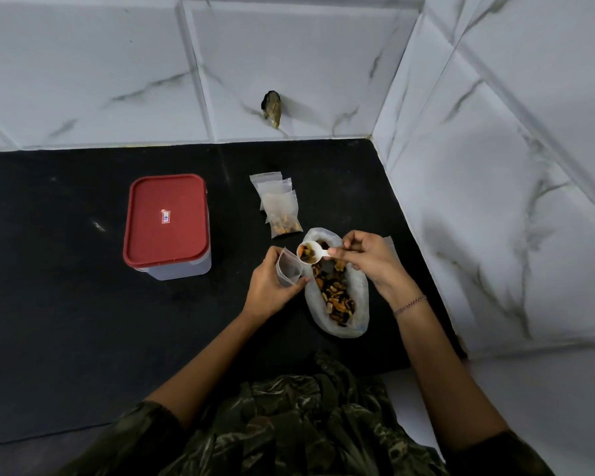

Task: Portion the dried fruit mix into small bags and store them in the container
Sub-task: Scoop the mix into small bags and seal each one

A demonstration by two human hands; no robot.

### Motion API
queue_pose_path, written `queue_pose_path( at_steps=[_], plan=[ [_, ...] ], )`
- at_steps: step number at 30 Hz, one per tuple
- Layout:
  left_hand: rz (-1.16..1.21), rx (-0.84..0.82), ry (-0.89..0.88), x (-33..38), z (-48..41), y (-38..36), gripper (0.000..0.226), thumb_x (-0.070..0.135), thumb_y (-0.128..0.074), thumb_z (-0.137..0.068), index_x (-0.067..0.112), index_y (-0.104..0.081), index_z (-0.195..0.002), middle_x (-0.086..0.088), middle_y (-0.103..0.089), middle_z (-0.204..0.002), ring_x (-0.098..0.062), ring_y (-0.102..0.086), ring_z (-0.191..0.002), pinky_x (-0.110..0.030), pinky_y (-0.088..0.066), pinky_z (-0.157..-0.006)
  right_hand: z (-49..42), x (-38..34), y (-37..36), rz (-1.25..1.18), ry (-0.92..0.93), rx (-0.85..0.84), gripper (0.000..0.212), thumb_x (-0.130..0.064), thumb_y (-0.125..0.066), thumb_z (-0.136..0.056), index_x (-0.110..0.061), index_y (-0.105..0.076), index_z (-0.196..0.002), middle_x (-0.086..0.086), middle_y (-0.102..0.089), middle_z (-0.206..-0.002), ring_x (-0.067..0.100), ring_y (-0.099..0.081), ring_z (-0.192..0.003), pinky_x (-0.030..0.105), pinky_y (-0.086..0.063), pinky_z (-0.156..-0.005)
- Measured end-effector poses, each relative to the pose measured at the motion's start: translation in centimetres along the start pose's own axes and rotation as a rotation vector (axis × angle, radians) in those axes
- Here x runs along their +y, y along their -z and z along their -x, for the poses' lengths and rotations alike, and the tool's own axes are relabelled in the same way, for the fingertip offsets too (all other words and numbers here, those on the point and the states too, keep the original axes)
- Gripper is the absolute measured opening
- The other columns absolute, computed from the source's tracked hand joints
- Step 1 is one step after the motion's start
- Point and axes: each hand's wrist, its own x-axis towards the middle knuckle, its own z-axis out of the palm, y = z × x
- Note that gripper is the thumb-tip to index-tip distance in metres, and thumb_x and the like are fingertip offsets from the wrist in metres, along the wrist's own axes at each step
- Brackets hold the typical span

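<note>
One scoop [311, 253] ready to tip

Centre frame: right hand [368, 261] pinches a loaded scoop over the dried fruit mix [335, 297]; left hand [270, 288] grips a small bag [288, 271], mouth open, beside it. Next needs a steady tip. Lidded container [167, 221] stands centre-left.

Only one label is showing here: a small rectangular sticker [166, 216] is sitting near the middle of the red lid [167, 245] on the container [182, 269]. The sticker is showing a red band along one side, a white field and a small blue mark within it. Its print is coming out too small and too blurred to read, so no word, brand name or number is making itself legible on it.
</note>
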Motion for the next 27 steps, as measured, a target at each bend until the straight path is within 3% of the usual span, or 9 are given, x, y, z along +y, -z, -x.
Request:
queue_pose_path(
  at_steps=[2,4,9,14,17,20,23,27],
  plan=[
    [-0.01,0.016,-0.011,0.1,-0.1,0.1,0.049,0.032,-0.081,-0.073,0.019,-0.049,-0.107,0.011,-0.063,-0.102,-0.002,-0.062,-0.095,-0.015,-0.051,-0.075,0.1,-0.2,-1.3,0.022,0.062,-0.007,0.028,-0.005,-0.075,-0.076,-0.016,-0.05,-0.068,0.004,-0.064,-0.077,0.018,-0.065,-0.082,0.02,-0.053,-0.071],
    [-0.028,0.033,-0.013,0.2,-0.1,0.3,0.049,0.032,-0.081,-0.073,0.02,-0.048,-0.106,0.012,-0.063,-0.098,0.0,-0.063,-0.092,-0.017,-0.053,-0.074,0.1,-0.2,-2.3,0.146,0.108,0.024,0.029,-0.011,-0.078,-0.074,-0.02,-0.052,-0.066,0.002,-0.065,-0.076,0.017,-0.065,-0.082,0.03,-0.053,-0.08],
    [-0.073,0.064,-0.001,0.1,-0.1,0.6,0.05,0.035,-0.08,-0.073,0.018,-0.048,-0.107,0.012,-0.063,-0.096,-0.003,-0.064,-0.088,-0.032,-0.056,-0.074,0.8,-0.6,-4.5,0.406,0.28,0.15,0.023,-0.015,-0.074,-0.077,-0.022,-0.054,-0.069,-0.009,-0.061,-0.076,-0.001,-0.058,-0.073,0.009,-0.043,-0.063],
    [-0.008,0.086,0.086,0.5,0.0,0.7,0.057,0.04,-0.079,-0.072,0.014,-0.046,-0.111,0.007,-0.066,-0.097,-0.007,-0.065,-0.087,-0.038,-0.056,-0.078,1.9,-0.5,-6.4,0.594,0.535,0.236,0.019,-0.009,-0.073,-0.078,-0.019,-0.057,-0.079,-0.007,-0.059,-0.083,0.003,-0.053,-0.079,0.019,-0.048,-0.069],
    [0.051,0.065,0.08,0.7,0.1,1.1,0.067,0.054,-0.069,-0.064,0.012,-0.047,-0.111,0.004,-0.066,-0.098,-0.009,-0.065,-0.09,-0.039,-0.055,-0.078,2.3,0.1,-7.0,0.657,0.662,0.221,0.017,-0.004,-0.072,-0.076,-0.015,-0.059,-0.082,-0.001,-0.061,-0.085,0.01,-0.055,-0.083,0.021,-0.045,-0.074],
    [0.086,0.037,0.027,0.9,0.1,1.3,0.058,0.049,-0.067,-0.067,0.013,-0.049,-0.108,0.009,-0.064,-0.096,-0.005,-0.064,-0.088,-0.035,-0.056,-0.078,3.1,0.3,-7.1,0.738,0.796,0.2,0.008,-0.006,-0.061,-0.082,-0.013,-0.062,-0.085,0.001,-0.064,-0.086,0.014,-0.057,-0.085,0.021,-0.039,-0.08],
    [0.105,0.051,-0.019,0.9,0.0,1.5,0.044,0.042,-0.063,-0.071,0.012,-0.051,-0.101,0.006,-0.064,-0.09,-0.01,-0.064,-0.083,-0.04,-0.056,-0.074,3.6,0.8,-6.7,0.803,0.921,0.092,0.021,-0.015,-0.044,-0.089,-0.011,-0.064,-0.093,0.003,-0.066,-0.093,0.015,-0.057,-0.092,0.025,-0.046,-0.082],
    [0.1,0.068,-0.04,0.5,-0.3,1.7,0.04,0.033,-0.059,-0.071,0.006,-0.052,-0.099,-0.005,-0.063,-0.088,-0.022,-0.062,-0.081,-0.049,-0.053,-0.072,3.8,1.7,-6.6,0.917,1.123,0.009,0.026,-0.009,-0.045,-0.09,-0.006,-0.067,-0.102,0.009,-0.068,-0.107,0.019,-0.06,-0.102,0.027,-0.049,-0.092]
  ],
)
